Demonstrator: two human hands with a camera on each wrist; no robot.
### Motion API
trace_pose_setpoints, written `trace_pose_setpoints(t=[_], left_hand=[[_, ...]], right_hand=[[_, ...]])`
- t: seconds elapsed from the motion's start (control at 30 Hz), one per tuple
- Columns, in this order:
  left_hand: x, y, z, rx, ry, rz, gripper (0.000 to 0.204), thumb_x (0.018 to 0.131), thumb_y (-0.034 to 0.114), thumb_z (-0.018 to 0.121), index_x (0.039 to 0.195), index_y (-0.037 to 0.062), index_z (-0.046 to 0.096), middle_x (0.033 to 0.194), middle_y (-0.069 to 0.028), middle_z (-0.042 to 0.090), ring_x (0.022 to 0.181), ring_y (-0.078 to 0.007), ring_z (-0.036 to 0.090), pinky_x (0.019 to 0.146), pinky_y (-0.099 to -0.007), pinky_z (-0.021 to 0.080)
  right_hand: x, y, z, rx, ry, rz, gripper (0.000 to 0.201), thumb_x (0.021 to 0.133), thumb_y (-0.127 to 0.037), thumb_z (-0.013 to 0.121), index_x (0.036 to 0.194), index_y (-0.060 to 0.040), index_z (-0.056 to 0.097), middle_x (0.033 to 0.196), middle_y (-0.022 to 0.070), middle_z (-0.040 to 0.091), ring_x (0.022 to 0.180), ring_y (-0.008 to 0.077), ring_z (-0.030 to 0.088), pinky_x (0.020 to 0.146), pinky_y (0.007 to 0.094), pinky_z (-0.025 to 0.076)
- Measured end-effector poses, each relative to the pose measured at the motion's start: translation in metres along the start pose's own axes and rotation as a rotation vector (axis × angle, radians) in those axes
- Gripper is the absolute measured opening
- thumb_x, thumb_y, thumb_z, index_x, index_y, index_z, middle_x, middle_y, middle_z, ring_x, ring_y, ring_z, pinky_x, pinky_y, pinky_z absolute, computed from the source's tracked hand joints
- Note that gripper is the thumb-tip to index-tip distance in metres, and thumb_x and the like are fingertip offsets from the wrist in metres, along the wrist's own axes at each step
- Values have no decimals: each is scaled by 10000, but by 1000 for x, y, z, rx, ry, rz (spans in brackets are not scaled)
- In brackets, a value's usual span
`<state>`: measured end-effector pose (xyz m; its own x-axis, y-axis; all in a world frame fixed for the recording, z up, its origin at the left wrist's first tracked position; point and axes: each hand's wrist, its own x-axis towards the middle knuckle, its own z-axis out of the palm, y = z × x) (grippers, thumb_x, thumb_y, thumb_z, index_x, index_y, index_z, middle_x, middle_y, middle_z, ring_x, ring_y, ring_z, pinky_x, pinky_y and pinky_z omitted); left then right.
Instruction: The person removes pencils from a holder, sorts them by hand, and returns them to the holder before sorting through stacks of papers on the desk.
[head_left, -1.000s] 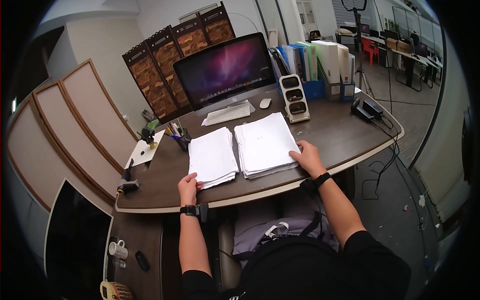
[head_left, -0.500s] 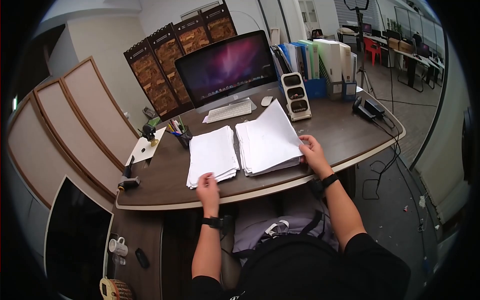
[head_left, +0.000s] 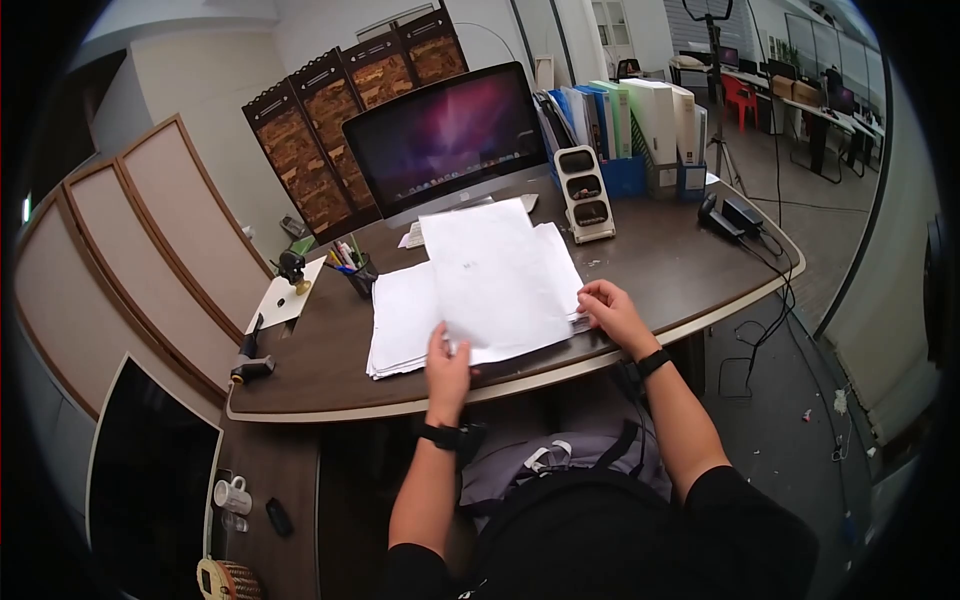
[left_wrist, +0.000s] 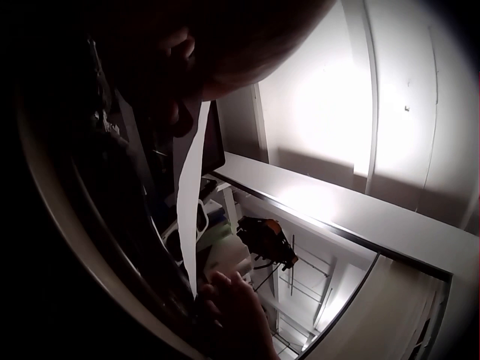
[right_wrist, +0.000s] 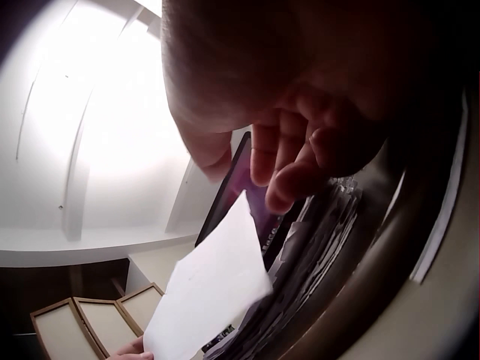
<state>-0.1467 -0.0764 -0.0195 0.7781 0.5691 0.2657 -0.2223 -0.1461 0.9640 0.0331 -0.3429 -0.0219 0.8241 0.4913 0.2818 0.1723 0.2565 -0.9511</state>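
A loose white sheet of paper (head_left: 490, 275) is held up over the gap between two paper stacks. My left hand (head_left: 447, 370) pinches its near left corner, thumb on one face and fingers on the other; the right wrist view also shows this grip on the sheet (right_wrist: 214, 281). Below it lie the left stack (head_left: 400, 310) and the right stack (head_left: 560, 258), the latter mostly covered. My right hand (head_left: 612, 315) hovers at the right stack's near right corner, its fingers loosely bent with nothing between them, apart from the sheet.
Behind the papers stand a monitor (head_left: 450, 135), a pen cup (head_left: 357, 275) and a three-slot holder (head_left: 585, 195). Binders (head_left: 640, 130) line the back right. A black device with cables (head_left: 722, 220) lies at the right, a grey-and-black tool (head_left: 252, 365) at the left edge.
The top sheet has come off the right stack and moved left, over the gap. My left hand left the left stack, moved right and took the sheet; my right hand let it go.
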Motion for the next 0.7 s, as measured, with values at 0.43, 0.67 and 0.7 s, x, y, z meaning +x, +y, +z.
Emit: trace_pose_setpoints(t=[0.43,0.67,0.7], left_hand=[[64,0,-142,-54,378,-156,403,1007,37,531,1402,-9,467,1105,-150,667,699,-194,663,576,-290,572],[64,-27,-151,-39,346,-254,366,972,6,539,1336,-14,518,1050,-126,670,725,-187,648,574,-289,554],[64,-27,-150,-35,347,-249,368,972,6,540,1338,-15,518,1039,-121,671,712,-181,641,564,-284,545]], right_hand=[[14,10,15,-864,276,-115,538,779,-339,827,1121,58,709,1040,256,697,1017,419,664,929,462,535],[11,4,11,-780,251,-34,514,758,-286,829,1112,50,667,1074,269,704,1037,421,676,915,466,536],[11,7,10,-780,256,-55,506,763,-275,823,1122,37,654,1042,258,707,998,406,686,883,460,540]])
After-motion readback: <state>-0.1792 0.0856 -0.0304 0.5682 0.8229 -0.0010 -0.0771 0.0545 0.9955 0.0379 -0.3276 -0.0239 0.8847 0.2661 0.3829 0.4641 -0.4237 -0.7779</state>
